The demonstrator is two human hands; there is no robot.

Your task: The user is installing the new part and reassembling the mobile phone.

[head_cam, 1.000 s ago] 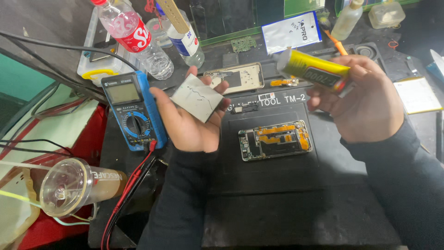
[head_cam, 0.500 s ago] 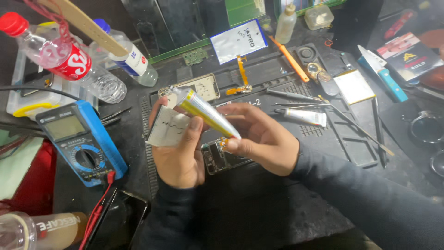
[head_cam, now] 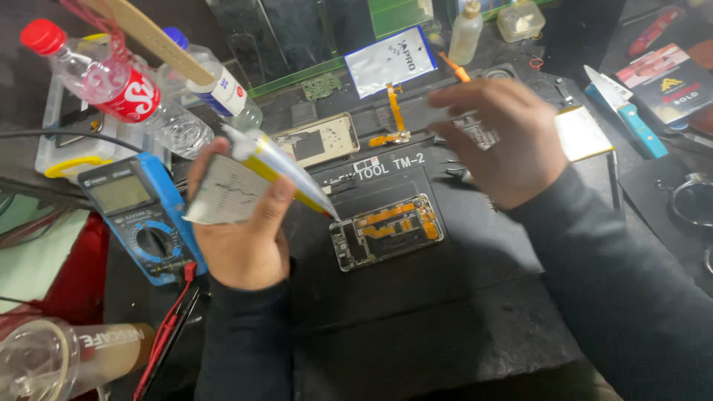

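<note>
- Yellow-and-white glue tube (head_cam: 278,167): I hold it pinched in my left hand (head_cam: 241,226), thumb across its body. Its long axis slants from upper left, by the fingertips, down to the right, and the pointed nozzle ends just above the opened phone frame (head_cam: 386,230).
- Grey flat part (head_cam: 223,191), ribbed on its face: it sits in the same left hand, behind the tube, pressed against the palm by the fingers.
- Right hand (head_cam: 501,141): blurred, fingers half curled and spread; I cannot tell whether it grips anything. It hovers over the black work mat (head_cam: 416,312), up and right of the phone frame, well apart from the tube.
- Nearer hand: the left lies closer to the phone frame, nozzle pointing toward its left end.
- Blue multimeter (head_cam: 141,215): just left of my left wrist, red leads trailing down.
- Second phone back panel (head_cam: 316,139): beyond the tube.
- Silver pouch (head_cam: 390,61): farther back still.
- Plastic bottle with a red cap (head_cam: 104,82): far left.
- Blue-handled knife (head_cam: 624,111): far right.
</note>
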